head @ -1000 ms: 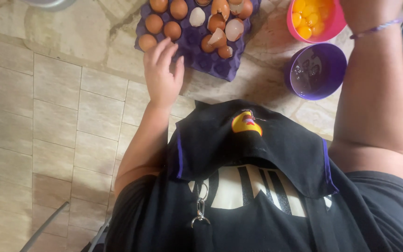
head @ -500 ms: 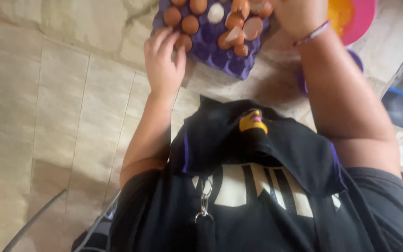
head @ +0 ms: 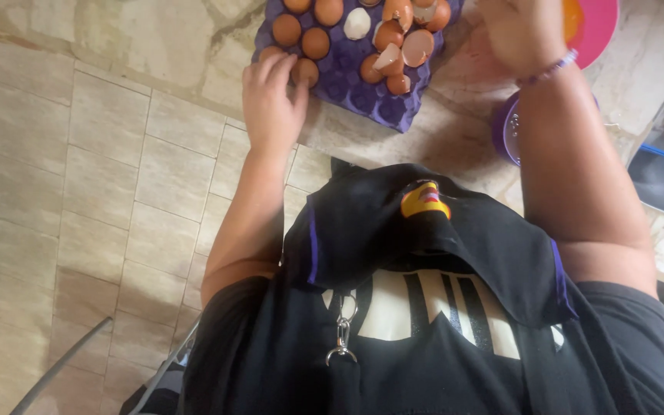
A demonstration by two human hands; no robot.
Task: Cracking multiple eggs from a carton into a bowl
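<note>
Eggs are lying under your left hand, fingers resting loosely; right hand, grip unclear; be lifting gently.

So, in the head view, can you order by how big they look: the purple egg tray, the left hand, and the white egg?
1. Purple egg tray, though its top is cut off by the picture edge.
2. Left hand, resting on the tray's near corner; it is a little nearer the camera, so it may look bigger.
3. White egg, clearly smallest.
</note>
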